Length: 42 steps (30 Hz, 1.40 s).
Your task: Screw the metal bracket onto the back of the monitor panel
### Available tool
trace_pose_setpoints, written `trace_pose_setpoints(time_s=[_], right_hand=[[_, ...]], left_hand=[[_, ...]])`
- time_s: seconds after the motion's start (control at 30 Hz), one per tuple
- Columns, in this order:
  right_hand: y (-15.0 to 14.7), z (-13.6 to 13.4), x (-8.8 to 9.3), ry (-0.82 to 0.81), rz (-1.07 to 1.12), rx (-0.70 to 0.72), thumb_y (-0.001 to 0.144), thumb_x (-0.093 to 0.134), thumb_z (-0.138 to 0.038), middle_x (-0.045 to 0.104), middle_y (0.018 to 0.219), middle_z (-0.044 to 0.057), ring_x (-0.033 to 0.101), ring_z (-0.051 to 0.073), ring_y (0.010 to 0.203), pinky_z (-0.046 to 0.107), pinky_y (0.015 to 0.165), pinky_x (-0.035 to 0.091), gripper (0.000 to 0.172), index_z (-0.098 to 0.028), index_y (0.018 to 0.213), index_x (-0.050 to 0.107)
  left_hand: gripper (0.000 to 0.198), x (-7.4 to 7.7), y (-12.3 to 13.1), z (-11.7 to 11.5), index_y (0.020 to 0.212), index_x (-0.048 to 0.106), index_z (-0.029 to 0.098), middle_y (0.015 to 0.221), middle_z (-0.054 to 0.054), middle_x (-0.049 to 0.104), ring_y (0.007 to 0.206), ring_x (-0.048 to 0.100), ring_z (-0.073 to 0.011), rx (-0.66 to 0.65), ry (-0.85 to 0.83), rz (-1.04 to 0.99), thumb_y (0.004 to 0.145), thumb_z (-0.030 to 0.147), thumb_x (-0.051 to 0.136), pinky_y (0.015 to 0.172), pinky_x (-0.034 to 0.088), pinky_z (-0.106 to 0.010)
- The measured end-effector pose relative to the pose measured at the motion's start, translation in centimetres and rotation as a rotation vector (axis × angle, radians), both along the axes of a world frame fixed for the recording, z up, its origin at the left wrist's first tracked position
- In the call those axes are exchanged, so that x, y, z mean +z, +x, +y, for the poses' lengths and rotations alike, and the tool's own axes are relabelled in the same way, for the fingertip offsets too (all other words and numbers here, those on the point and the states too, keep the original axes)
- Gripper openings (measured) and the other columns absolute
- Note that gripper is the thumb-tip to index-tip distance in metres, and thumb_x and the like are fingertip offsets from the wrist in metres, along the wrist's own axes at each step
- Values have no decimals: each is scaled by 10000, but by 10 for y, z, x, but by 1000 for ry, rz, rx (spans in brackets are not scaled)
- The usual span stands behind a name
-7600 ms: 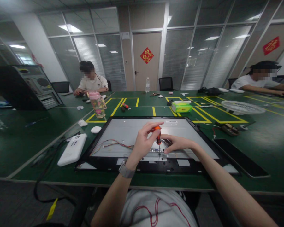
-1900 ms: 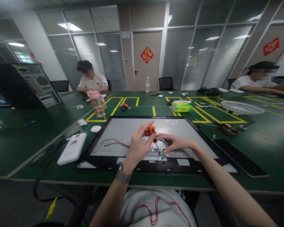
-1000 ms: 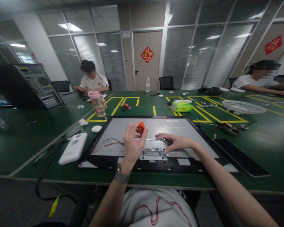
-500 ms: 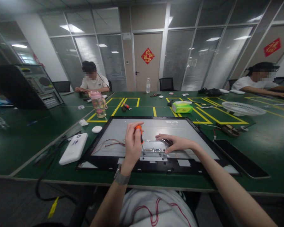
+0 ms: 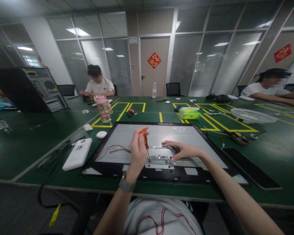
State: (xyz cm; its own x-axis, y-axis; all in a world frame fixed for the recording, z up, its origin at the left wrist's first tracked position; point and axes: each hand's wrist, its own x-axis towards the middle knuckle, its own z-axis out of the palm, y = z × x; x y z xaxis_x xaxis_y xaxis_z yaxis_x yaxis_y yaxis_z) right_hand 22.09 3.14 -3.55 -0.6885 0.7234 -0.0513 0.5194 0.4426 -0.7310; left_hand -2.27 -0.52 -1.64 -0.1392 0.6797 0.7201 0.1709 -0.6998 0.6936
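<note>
A flat display panel (image 5: pixel 122 137) with a black frame lies on the green table in front of me. My left hand (image 5: pixel 138 147) is wrapped round the orange and black handle of a screwdriver (image 5: pixel 145 138). Its shaft slants down to the left end of a metal bracket (image 5: pixel 159 165) with connector ports, near the panel's front edge. My right hand (image 5: pixel 186 150) lies over the bracket's right side, fingers stretched out and apart, the thumb near the ports. Something dark shows beneath that palm; I cannot make it out. Thin wires (image 5: pixel 115 148) run across the panel to the left.
Left of the panel lie a white power bank (image 5: pixel 77 154), cables and a white round case (image 5: pixel 101 134). A pink-lidded bottle (image 5: pixel 103 111) stands behind. To the right lies a long black strip (image 5: pixel 250 167); farther back are a green tissue pack (image 5: pixel 189 113) and two seated people.
The whole view has shifted slightly, with things appearing a little lower. Both hands and the screwdriver keep their places on the panel.
</note>
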Motion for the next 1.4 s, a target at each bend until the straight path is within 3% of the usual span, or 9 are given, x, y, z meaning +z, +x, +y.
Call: trace_pose_setpoints(time_s=[0.23, 0.43, 0.63, 0.83, 1.0, 1.2, 1.4], right_hand=[[-1, 0, 0, 8, 5, 7, 684, 712, -648, 369, 1512, 91, 305, 298, 1396, 466, 1167, 198, 818, -255, 1370, 501], [0, 0, -1, -2, 5, -2, 683, 727, -627, 370, 1512, 84, 304, 290, 1397, 450, 1168, 200, 824, -259, 1380, 487], [-1, -2, 1, 11, 27, 15, 690, 724, -614, 386, 1499, 98, 316, 284, 1392, 433, 1165, 204, 804, -239, 1365, 500], [-1, -1, 1, 3, 31, 14, 690, 731, -602, 390, 1495, 102, 324, 290, 1388, 427, 1157, 223, 775, -240, 1342, 517], [-2, -1, 0, 2, 42, 18, 691, 738, -591, 389, 1492, 120, 329, 276, 1386, 409, 1159, 222, 776, -216, 1333, 516], [-2, 1, -1, 17, 36, 20, 683, 729, -617, 401, 1480, 119, 339, 298, 1372, 423, 1152, 230, 785, -205, 1318, 524], [-3, 0, 0, 20, 32, 30, 689, 717, -625, 408, 1471, 120, 343, 301, 1365, 407, 1149, 231, 789, -196, 1322, 524]], left_hand=[[182, 0, 2, -2, 939, 675, 206, 920, -49, 513, 874, 530, -162, 187, 129, 41, 905, 329, 546, 794, 450, -275], [297, -2, 2, -2, 1063, 608, 197, 912, -50, 610, 861, 584, -153, 68, 40, -48, 987, 301, 340, 791, 459, -269], [171, 0, 1, 0, 941, 683, 214, 934, -44, 537, 884, 548, -154, 165, 104, 10, 899, 323, 558, 811, 450, -271], [285, -2, 1, 0, 1106, 608, 196, 974, -66, 634, 923, 597, -159, 38, 10, -35, 984, 291, 368, 852, 463, -298], [169, 0, 2, 0, 946, 672, 201, 951, -51, 587, 904, 577, -158, 108, 87, -2, 893, 325, 571, 819, 462, -276], [286, 0, 2, 0, 1099, 622, 206, 948, -53, 646, 908, 598, -158, 15, -19, -31, 979, 289, 376, 831, 453, -284], [188, 1, 2, 0, 983, 671, 206, 954, -49, 574, 866, 563, -149, 90, 63, 1, 913, 318, 536, 793, 449, -261]])
